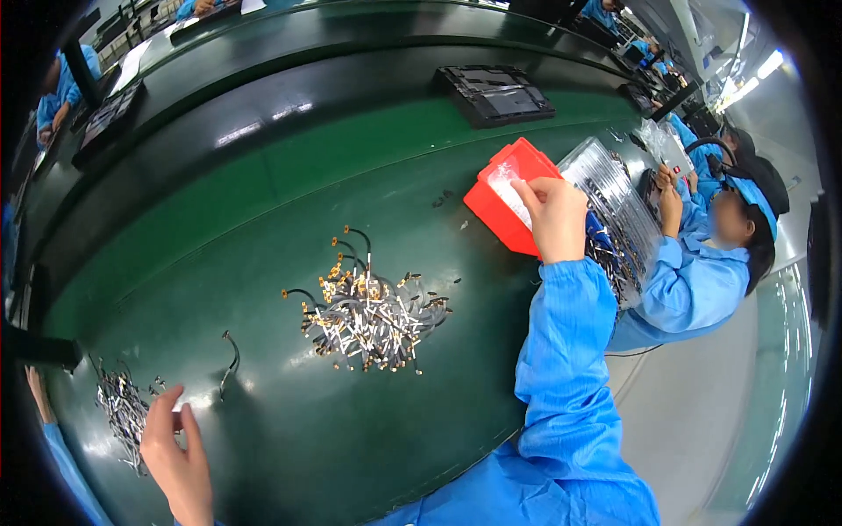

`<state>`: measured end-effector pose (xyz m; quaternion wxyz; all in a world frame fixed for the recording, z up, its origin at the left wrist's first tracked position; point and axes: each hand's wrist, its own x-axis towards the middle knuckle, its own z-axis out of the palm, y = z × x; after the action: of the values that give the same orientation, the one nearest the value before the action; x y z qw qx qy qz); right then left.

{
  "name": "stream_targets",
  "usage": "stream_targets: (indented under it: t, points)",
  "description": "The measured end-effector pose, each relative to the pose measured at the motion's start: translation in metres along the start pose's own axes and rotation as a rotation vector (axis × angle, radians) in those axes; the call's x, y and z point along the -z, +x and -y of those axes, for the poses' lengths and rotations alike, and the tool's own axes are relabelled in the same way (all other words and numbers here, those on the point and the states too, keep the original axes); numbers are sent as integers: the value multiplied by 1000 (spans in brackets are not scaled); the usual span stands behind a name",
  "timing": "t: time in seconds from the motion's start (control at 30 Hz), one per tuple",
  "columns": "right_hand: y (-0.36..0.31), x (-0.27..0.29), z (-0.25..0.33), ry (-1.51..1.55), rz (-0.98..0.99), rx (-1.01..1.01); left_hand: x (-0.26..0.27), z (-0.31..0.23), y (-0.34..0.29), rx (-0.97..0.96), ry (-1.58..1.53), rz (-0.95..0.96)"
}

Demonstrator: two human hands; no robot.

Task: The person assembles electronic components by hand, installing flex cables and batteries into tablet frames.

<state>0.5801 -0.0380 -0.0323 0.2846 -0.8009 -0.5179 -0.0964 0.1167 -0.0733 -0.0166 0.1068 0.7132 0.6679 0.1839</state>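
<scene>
My right hand (560, 219) is over a red plastic bin (500, 210), thumb and forefinger pinched together; anything between them is too small to make out. White material (506, 182), perhaps small parts or a bag, shows inside the bin. My left hand (180, 460) hangs low at the left, its thumb and fingers apart and nothing seen in them. Close to it is a pile of short cables (123, 408). One lone dark cable with small end connectors (234, 359) lies just beyond that hand. A larger heap of short black-and-white cables with gold-coloured ends (373, 320) sits mid-table.
Right of the bin stands a clear ribbed plastic tray (605, 184) with cables around it. A co-worker in blue (702, 280) sits at the right; another person's sleeve (70, 473) enters at far left. A black tray (495, 95) rests at the back of the green table (289, 430).
</scene>
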Motion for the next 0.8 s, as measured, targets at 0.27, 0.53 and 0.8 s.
stream_targets:
  t: [0.27,0.53,0.8]
  points:
    - [-22,3,23,216,-73,260,-62,-101,15,-722,-154,142]
    - [-67,-30,21,70,286,463,-101,-157,20,-930,-29,92]
    - [-49,2,29,141,-44,379,-144,-164,25,-976,79,-81]
